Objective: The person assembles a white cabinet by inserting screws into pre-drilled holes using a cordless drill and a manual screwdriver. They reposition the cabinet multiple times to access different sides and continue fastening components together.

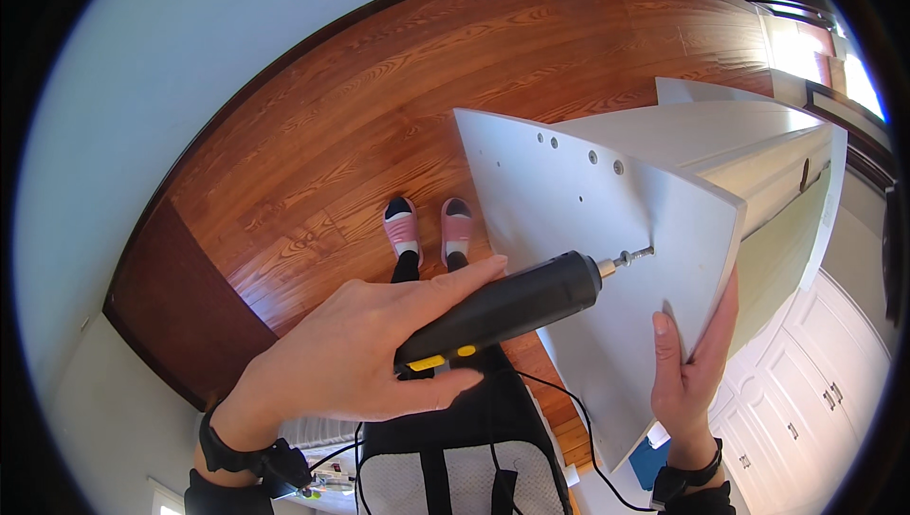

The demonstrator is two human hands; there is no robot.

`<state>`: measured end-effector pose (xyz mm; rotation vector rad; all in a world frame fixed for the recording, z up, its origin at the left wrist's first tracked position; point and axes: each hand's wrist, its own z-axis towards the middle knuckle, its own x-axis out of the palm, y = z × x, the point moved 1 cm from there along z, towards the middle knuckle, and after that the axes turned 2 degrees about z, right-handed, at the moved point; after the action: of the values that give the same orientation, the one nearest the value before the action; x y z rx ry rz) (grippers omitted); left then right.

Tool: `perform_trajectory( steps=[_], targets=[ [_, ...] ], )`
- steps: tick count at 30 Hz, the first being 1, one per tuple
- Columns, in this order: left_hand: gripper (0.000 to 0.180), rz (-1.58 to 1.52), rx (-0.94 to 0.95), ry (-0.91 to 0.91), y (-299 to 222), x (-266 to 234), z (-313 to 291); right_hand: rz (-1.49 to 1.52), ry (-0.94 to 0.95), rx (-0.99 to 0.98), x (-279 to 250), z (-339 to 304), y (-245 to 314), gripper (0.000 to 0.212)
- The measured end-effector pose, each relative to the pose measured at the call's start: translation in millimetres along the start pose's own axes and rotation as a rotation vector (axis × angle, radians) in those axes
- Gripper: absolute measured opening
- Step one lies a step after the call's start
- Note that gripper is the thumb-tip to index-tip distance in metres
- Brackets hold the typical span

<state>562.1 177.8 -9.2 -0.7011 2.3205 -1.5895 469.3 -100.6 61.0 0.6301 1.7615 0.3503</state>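
Observation:
My left hand is wrapped round a black electric screwdriver with yellow buttons, its index finger stretched along the top of the body. From the tool's silver bit holder, a metal screw runs to the white panel, its tip at the panel's surface. My right hand grips the panel's near right edge, thumb on the face towards me and fingers round the edge, mostly hidden. Several round metal fasteners sit in a row along the panel's upper part, with small holes below them.
The panel is one side of a white cabinet on a wooden floor. My feet in pink slippers stand left of it. A black cable runs past the panel's lower edge. White cupboards stand at the right, a pale wall at the left.

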Motion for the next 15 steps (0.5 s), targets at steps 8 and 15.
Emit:
perform_trajectory(
  steps=[8, 15],
  targets=[
    [0.076, -0.021, 0.015, 0.088, 2.1, -4.4, -2.2, 0.005, 0.018, 0.014, -0.2, -0.6, 0.6, 0.064],
    [0.063, 0.008, -0.019, 0.022, 4.9, -1.9, 2.5, 0.024, 0.028, 0.011, -0.8, 0.4, 0.3, 0.064]
  ],
)
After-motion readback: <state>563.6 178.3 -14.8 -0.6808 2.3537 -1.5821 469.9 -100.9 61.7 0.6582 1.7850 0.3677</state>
